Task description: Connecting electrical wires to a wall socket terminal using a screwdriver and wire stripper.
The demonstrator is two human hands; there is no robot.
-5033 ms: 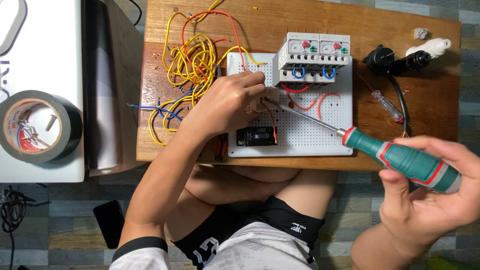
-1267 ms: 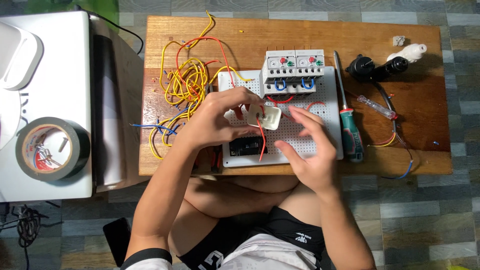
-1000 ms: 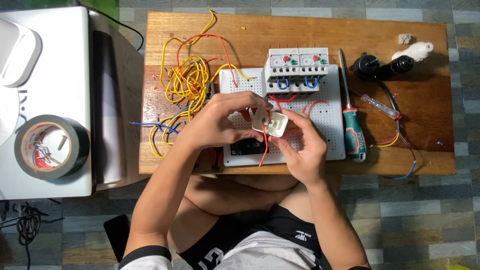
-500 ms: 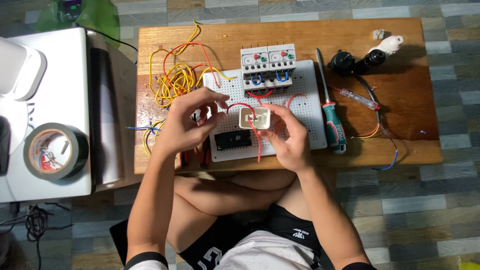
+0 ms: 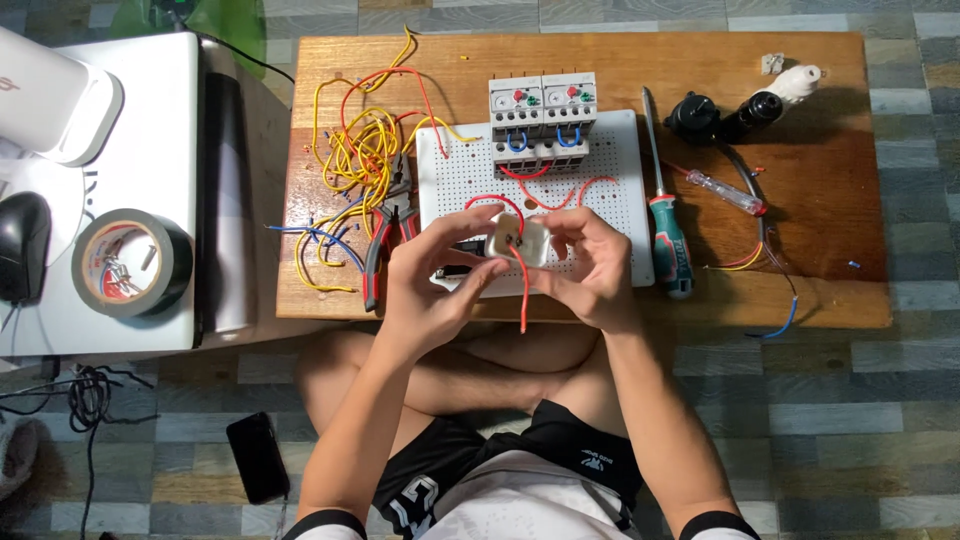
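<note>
One roll of black tape (image 5: 132, 262) is lying at nine o'clock on the white cabinet (image 5: 140, 120). One tangle of yellow and red wires (image 5: 365, 150) and one pair of red-handled pliers (image 5: 385, 245) are lying on the wooden desk (image 5: 820, 200). The left hand (image 5: 432, 285) and right hand (image 5: 590, 265) are meeting at centre, both grips closing narrowly around one small white square plastic component (image 5: 522, 240) above the white perforated board (image 5: 610, 170), one red wire (image 5: 523, 290) dangling toward six o'clock. Two grey relay blocks (image 5: 543, 115) are sitting at twelve o'clock. One green-handled screwdriver (image 5: 668, 235) is lying at three o'clock.
</note>
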